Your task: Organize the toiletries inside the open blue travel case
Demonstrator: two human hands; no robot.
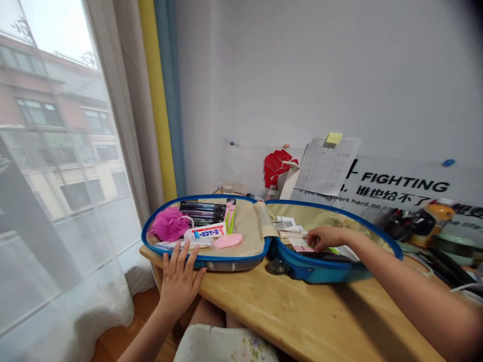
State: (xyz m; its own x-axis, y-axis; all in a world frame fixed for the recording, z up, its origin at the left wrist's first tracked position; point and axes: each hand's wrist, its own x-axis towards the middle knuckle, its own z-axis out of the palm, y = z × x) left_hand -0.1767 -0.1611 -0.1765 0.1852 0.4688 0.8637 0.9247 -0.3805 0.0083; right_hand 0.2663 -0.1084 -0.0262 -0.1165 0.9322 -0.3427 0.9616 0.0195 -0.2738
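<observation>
An open hard-shell suitcase [320,269] with a glossy blue rim lies flat on a smooth wooden table [287,311], its beige fabric lining showing in both halves. The right hand [326,238] reaches into the right half, its fingers [315,240] curved downward at a pink paper slip [302,248] among loose papers; whether they pinch it, I cannot tell. Small white tubes [284,219] lie just beyond. The left hand [179,284] is raised just in front of the suitcase's near rim, its fingers [181,259] splayed and released, gripping nothing. In the left half sit a frilly pink mesh bath puff [169,224], a soft white printed tube [205,231], a smooth pink oval soap case [228,240], and a stack of dark, flat, glossy packets [202,213]. A dark caster wheel [277,266] shows between the halves.
</observation>
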